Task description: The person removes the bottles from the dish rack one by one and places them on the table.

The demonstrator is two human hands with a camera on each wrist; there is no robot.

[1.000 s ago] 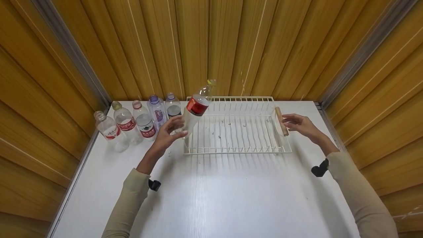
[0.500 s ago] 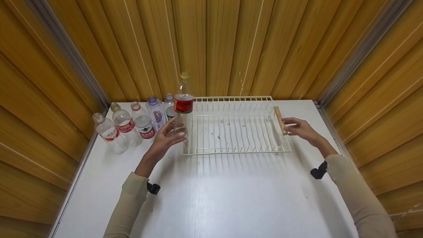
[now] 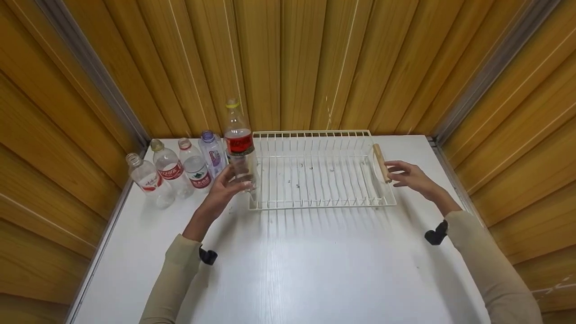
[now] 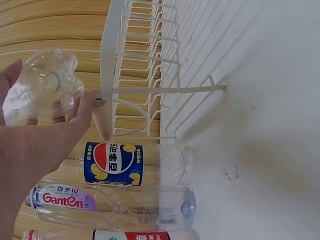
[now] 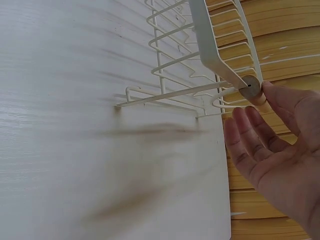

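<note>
My left hand (image 3: 219, 186) grips a clear plastic bottle (image 3: 240, 148) with a red label and a yellow neck ring low on its body. The bottle stands raised over the left end of a white wire rack (image 3: 321, 208), its top tilted slightly left. In the left wrist view its ridged base (image 4: 47, 85) lies against my fingers, close to the rack's left side. My right hand (image 3: 411, 177) is beside the rack's right wooden handle (image 3: 381, 163). Its thumb touches the handle's end in the right wrist view, with the fingers loosely bent below.
Several empty bottles stand in a row left of the rack, among them a Ganten bottle (image 4: 120, 205) and a blue-labelled Pepsi bottle (image 4: 114, 164). The held bottle mostly hides the Pepsi one in the head view. Wood-patterned walls (image 3: 306, 58) enclose the white table (image 3: 292, 270).
The red-labelled bottle has moved left, from leaning right over the rack to nearly upright and leaning slightly left. My right hand has stayed by the right handle.
</note>
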